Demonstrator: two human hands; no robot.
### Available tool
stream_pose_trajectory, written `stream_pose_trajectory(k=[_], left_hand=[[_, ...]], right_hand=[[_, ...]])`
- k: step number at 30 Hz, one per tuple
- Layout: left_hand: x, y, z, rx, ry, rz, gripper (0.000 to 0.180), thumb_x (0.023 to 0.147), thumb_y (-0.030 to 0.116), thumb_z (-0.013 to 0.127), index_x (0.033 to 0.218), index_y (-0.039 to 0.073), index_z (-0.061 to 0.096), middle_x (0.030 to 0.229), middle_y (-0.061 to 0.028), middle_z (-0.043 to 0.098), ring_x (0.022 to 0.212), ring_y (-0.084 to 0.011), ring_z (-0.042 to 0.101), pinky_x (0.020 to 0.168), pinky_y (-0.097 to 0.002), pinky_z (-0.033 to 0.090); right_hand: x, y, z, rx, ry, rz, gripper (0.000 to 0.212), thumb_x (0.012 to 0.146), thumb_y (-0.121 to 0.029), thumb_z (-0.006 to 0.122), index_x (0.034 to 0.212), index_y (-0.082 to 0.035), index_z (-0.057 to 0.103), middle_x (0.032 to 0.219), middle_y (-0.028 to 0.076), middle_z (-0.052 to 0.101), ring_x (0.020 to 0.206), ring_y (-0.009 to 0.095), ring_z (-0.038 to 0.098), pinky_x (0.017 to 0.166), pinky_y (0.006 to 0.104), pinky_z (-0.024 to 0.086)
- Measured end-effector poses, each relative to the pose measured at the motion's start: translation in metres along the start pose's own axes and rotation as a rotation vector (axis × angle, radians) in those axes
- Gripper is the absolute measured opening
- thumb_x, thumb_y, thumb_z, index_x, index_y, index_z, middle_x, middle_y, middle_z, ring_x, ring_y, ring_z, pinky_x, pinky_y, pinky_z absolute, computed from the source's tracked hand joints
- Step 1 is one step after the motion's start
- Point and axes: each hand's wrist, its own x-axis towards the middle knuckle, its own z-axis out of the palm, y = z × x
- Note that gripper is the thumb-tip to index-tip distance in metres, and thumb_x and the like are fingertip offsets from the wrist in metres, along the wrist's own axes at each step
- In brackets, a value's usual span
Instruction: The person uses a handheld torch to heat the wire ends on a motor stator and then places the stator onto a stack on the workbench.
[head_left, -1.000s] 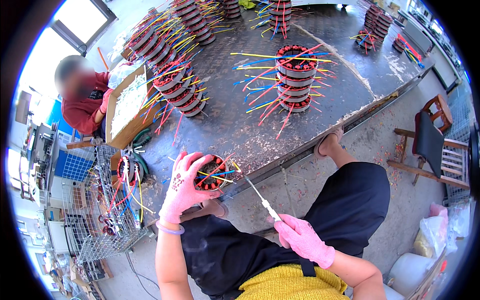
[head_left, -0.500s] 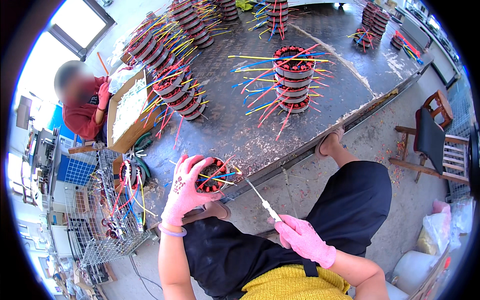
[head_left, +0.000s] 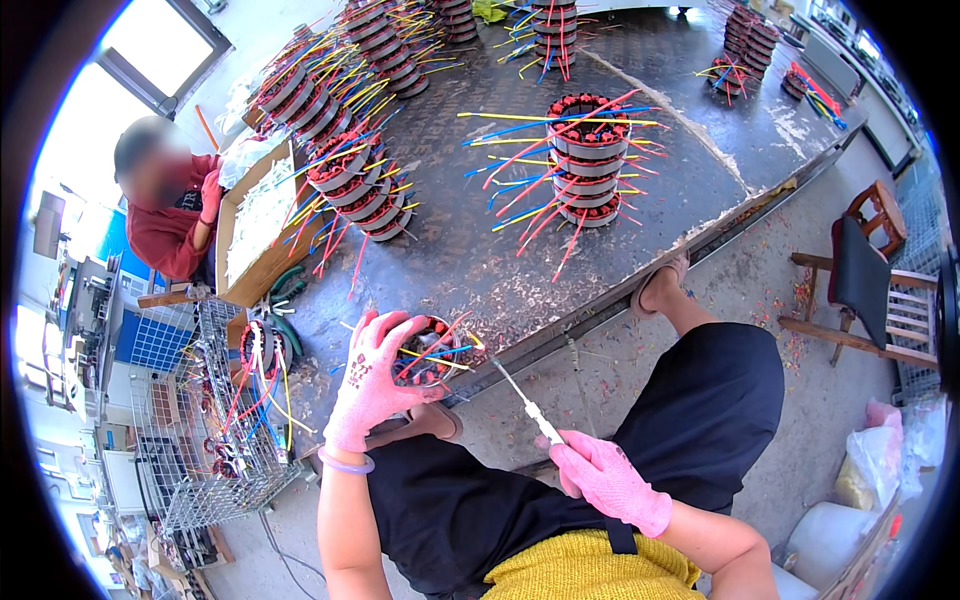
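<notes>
My left hand (head_left: pixel 372 378), in a pink glove, grips a ring-shaped motor stator (head_left: pixel 424 372) at the table's near edge. Its core looks dark, with red, blue and yellow wire leads crossing its open face and pointing right. My right hand (head_left: pixel 606 478), also gloved in pink, is closed around the white handle of a slim tool (head_left: pixel 532 408) with a thin metal shaft. The shaft's tip points up and left and stops just right of the lead ends; whether it touches them I cannot tell. Left of my left hand is another stator (head_left: pixel 262 350) with white sleeves and coloured leads.
Stacked stators (head_left: pixel 590 170) stand on the dark worn table (head_left: pixel 470 250), with leaning stacks (head_left: pixel 350 180) at left. Green-handled pliers (head_left: pixel 283 300) lie beside a carton (head_left: pixel 245 235). A co-worker (head_left: pixel 175 215) sits at far left. A wire basket (head_left: pixel 215 450) and a chair (head_left: pixel 865 280) flank me.
Both my hands and the tool stay almost still. The stator's inside looks paler and hazier, and its leads have shifted slightly. The co-worker's head has moved a little to the right.
</notes>
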Motion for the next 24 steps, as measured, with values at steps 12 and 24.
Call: stream_pose_trajectory(k=[12, 24], left_hand=[[-0.0003, 0.0002, 0.0005, 0.013, -0.004, -0.02, 0.086, 0.056, 0.033, 0.091, 0.133, 0.013, 0.058, 0.131, -0.013, 0.054, 0.13, -0.0393, 0.046, 0.119, -0.0525, 0.027], [-0.0012, -0.0033, 0.0035, 0.018, 0.02, 0.027, 0.088, 0.052, 0.027, 0.093, 0.131, 0.01, 0.058, 0.133, -0.0119, 0.057, 0.131, -0.0357, 0.048, 0.12, -0.052, 0.026]], right_hand=[[0.0004, -0.0015, -0.0013, -0.041, -0.002, 0.011, 0.039, 0.104, -0.029, 0.049, 0.128, 0.001, 0.057, 0.066, 0.001, 0.052, 0.059, 0.008, 0.049, 0.057, 0.0277, 0.042], [0.0005, 0.0022, -0.0002, -0.011, 0.009, -0.002, 0.038, 0.105, -0.029, 0.048, 0.128, 0.0, 0.059, 0.065, -0.001, 0.052, 0.057, 0.006, 0.046, 0.054, 0.026, 0.04]])
